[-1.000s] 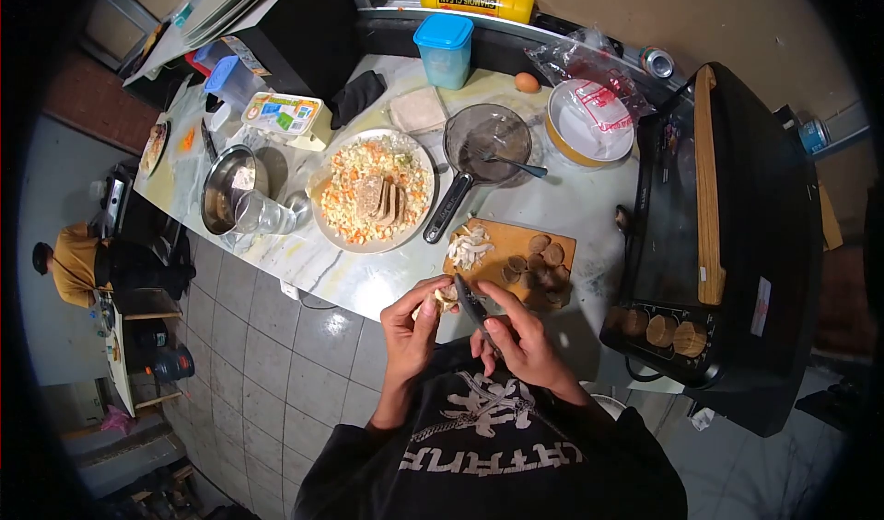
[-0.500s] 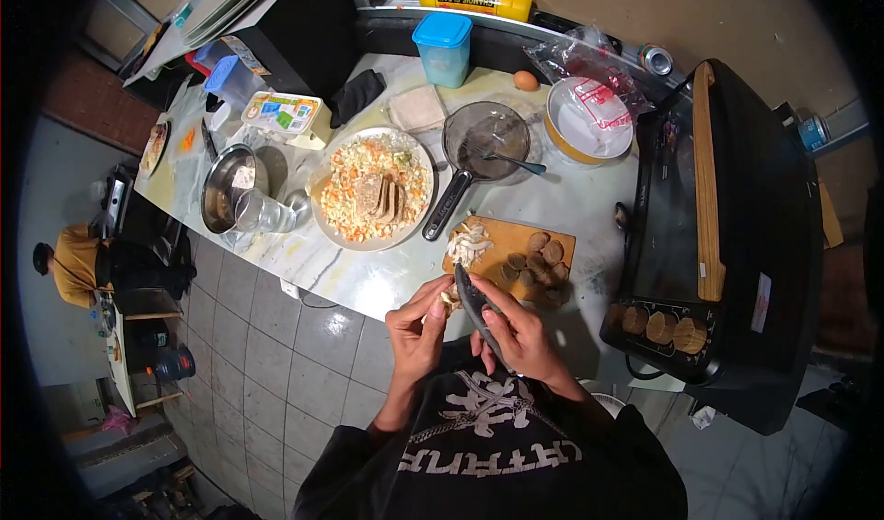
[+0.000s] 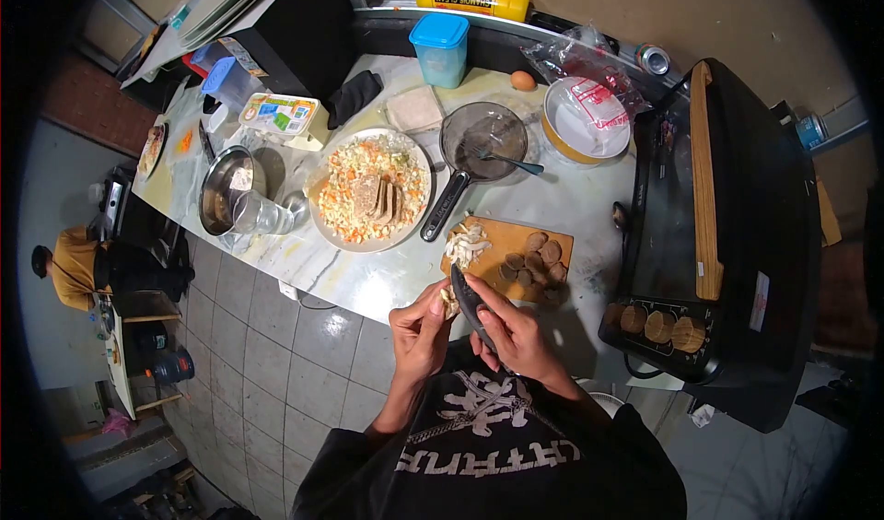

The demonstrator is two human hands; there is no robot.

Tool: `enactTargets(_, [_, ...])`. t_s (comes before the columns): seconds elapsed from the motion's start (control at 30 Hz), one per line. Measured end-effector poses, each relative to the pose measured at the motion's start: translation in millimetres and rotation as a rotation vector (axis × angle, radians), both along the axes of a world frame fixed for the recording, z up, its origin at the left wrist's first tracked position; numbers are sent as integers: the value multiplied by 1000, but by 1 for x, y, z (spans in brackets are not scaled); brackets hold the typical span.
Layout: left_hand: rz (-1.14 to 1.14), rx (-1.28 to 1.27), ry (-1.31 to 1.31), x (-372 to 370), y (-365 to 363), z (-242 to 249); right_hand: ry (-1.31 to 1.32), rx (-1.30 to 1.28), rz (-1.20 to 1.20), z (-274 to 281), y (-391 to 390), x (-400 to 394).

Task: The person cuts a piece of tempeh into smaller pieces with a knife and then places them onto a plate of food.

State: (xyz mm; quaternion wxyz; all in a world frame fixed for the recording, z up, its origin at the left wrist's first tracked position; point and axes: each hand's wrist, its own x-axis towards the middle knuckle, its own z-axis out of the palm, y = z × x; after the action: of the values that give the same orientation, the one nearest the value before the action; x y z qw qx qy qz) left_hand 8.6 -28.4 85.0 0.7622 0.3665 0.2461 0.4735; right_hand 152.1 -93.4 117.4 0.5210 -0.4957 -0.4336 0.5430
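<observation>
Between its thumb and fingers, my left hand holds a small pale, brownish food piece. My right hand is wrapped round a dark knife, whose blade lies against or very near that piece. Just beyond both hands is a wooden cutting board, with white shredded pieces on its left side and several brown round slices on its right.
Behind the board are a strainer-like pan with a fork and a plate of chopped vegetables. A black oven stands right, a steel bowl left. Another person is at far left.
My left hand has turned slightly, and the food piece shows more clearly beside the knife. The knife has shifted slightly to the left. Both hands keep their hold.
</observation>
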Motion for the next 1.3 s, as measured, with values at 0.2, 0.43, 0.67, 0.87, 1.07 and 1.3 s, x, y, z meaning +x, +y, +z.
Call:
enactTargets(0.2, [-28, -26, -23, 2, -1, 6, -4, 53, 3, -2, 1, 1])
enactTargets(0.43, [-91, -149, -67, 0, -7, -2, -33, 131, -35, 0, 1, -1])
enactTargets(0.67, [8, -169, 8, 1, -4, 3, -43, 25, -78, 5, 3, 13])
enactTargets(0.87, [-43, -118, 9, 4, -7, 0, -59, -6, -40, 0, 9, 8])
enactTargets(1.07, [-65, -42, 45, 7, -8, -1, -51, -13, -79, -1, 11, 8])
enactTargets(1.3, [-24, -11, 155, 11, -9, 0, -76, 65, -126, -5, 15, 6])
